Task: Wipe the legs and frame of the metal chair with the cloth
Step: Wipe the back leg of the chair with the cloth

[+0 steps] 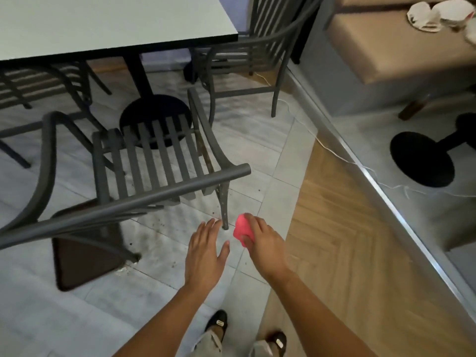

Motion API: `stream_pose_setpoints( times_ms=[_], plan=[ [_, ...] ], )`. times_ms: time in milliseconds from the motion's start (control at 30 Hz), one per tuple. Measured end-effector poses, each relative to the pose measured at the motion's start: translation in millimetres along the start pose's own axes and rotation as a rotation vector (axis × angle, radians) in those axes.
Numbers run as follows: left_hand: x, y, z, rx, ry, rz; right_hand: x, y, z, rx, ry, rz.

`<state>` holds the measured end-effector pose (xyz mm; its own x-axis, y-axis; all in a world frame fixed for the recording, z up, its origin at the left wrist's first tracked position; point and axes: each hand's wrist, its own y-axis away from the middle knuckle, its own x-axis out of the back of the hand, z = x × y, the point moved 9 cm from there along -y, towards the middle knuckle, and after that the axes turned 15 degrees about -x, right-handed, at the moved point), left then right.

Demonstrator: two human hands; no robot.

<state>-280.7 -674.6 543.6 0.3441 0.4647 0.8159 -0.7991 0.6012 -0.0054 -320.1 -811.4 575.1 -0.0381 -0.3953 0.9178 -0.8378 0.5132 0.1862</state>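
Head view, nearest first: the right hand (260,240) has its grip closed on the pink cloth (242,229), held just right of the rear leg (223,204) of the metal chair (154,155), close to its foot. The left hand (207,249) is spread open and empty just left of that leg, fingertips near it. Judging by this, the leg-wiping step is about to start low down; next the cloth must press around the leg and travel up toward the frame. Beyond the chair stands the table (110,24).
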Motion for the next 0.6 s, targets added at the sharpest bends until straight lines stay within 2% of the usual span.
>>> stream_pose_setpoints(
  times_ms=[200,400,500,600],
  plan=[
    [-27.8,-30.0,6.7,0.136,0.004,0.139,1.0,-63.7,16.3,0.196,0.044,-0.017],
    [-56.6,-58.7,3.7,0.296,0.007,0.395,-3.5,-110.9,35.0,0.404,-0.053,-0.03],
    [-68.2,-71.3,0.5,0.313,-0.008,0.534,-6.7,-122.2,40.4,0.518,-0.137,0.04],
    [-75.0,-79.9,-5.3,0.233,-0.048,0.691,-11.0,-132.0,40.7,0.586,-0.242,0.149]
  ],
)
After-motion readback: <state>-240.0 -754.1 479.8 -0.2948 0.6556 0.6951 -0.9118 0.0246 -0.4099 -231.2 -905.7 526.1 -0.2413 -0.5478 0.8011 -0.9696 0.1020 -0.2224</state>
